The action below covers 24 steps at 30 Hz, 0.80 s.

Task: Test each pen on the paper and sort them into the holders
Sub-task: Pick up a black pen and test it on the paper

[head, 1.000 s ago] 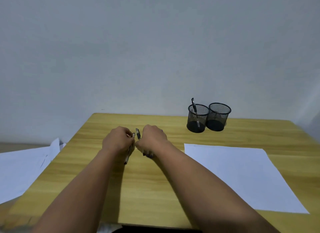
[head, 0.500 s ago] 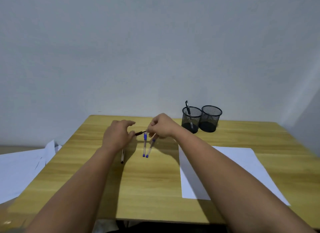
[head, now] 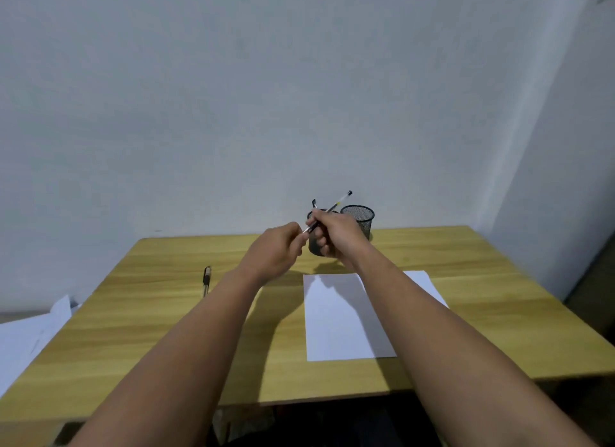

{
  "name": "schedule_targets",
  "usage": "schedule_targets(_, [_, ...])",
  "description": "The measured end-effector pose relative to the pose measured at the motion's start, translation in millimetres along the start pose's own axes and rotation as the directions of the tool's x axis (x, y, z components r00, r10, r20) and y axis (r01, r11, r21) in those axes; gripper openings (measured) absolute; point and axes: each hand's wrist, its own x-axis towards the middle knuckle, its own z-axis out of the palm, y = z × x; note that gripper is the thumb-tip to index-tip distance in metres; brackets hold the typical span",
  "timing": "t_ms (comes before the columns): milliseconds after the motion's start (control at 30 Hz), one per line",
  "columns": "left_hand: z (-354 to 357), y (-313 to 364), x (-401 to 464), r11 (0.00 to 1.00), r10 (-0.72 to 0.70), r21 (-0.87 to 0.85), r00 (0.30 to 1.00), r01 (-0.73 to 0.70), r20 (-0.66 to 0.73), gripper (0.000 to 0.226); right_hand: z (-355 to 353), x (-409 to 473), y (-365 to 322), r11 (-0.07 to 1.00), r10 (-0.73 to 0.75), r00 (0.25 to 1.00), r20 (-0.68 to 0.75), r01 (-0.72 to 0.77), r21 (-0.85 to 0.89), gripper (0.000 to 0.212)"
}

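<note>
Gripping pen (head: 334,205), right hand (head: 336,235) above table (head: 139,330) edge.

Views: one only, the head camera, so no second view shares any part of the scene.
Position: at the near edge of the wooden table (head: 466,253), above it, at the person's head.
Facing: forward toward 12 o'clock and slightly down; the grey wall (head: 233,97) fills the upper half, the tabletop the lower half.
Nearness: forearms enter from 5 and 7 o'clock, large and close; the mesh holders (head: 361,217) stand small at the far edge near 12 o'clock.
Lens: wide-angle; the table's side edges splay outward toward the bottom corners.
</note>
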Motion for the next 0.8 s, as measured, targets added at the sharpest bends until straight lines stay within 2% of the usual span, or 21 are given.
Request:
schedule_targets(133, [17.9,22.3,-1.7,0.998,-0.056,0.006,0.998,0.056,0.033,0.038,-3.1,9.6,7.1,0.999,0.025,0.99,-0.137,-0.022,0.023,0.031])
schedule_targets(267, [23.7,37.4,0.1,0.978,-0.143,-0.137,0.984,0.157,0.103,0.036,-1.9,16.4,11.4,0.998,0.055,0.971,-0.231,-0.058,-0.003,0.028])
schedule_targets(467, [19.2,27.7,9.1,0.936,-0.21,-0.248,0.96,0.252,0.183,0.043,-1.2,30.4,10.0,0.992,0.121,0.977,-0.174,-0.126,-0.016,0.029])
schedule_targets(600, [22.8,16.3,16.8,0.884,-0.259,-0.33,0.935,0.33,0.241,0.042,3.5,43.4,13.2,0.988,0.157,0.977,-0.143,-0.157,0.009,0.029])
schedule_targets(800, [27.4,14.4,15.4,0.835,-0.279,-0.408,0.923,0.37,0.267,0.035,8.4,60.3,22.8,0.979,0.204,0.971,-0.125,-0.201,0.032,0.031])
